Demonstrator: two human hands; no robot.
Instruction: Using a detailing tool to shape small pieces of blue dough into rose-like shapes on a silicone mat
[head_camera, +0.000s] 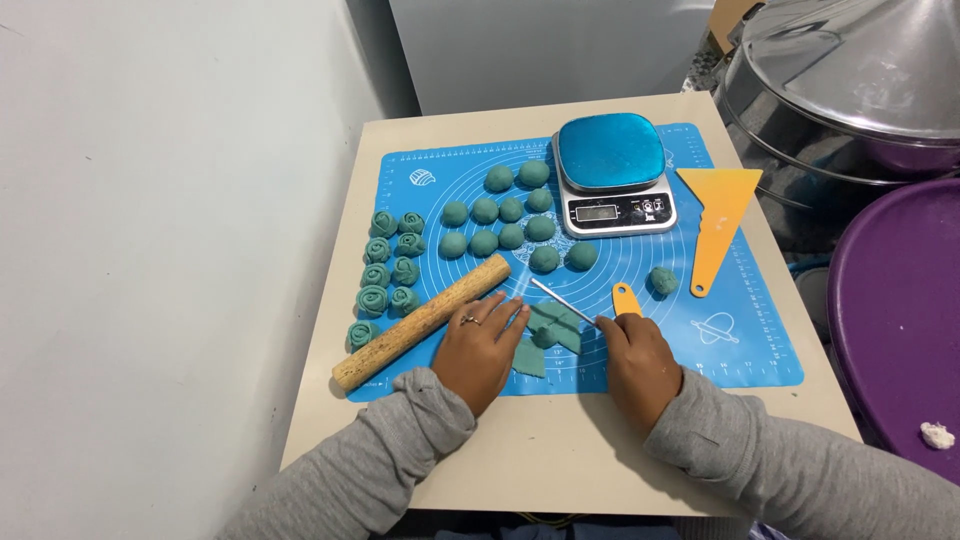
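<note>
Left hand (480, 345) pressed flat, fingers together, on dough pieces (550, 335); thin rod (562, 301) pinched by right hand (638, 362), laid across them.

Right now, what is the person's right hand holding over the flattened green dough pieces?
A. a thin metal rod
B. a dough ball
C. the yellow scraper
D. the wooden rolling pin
A: the right hand grips a thin metal rod that slants across the flattened green dough pieces, while the wooden rolling pin lies on the mat beside the left hand and the yellow scraper lies untouched near the scale.
</note>
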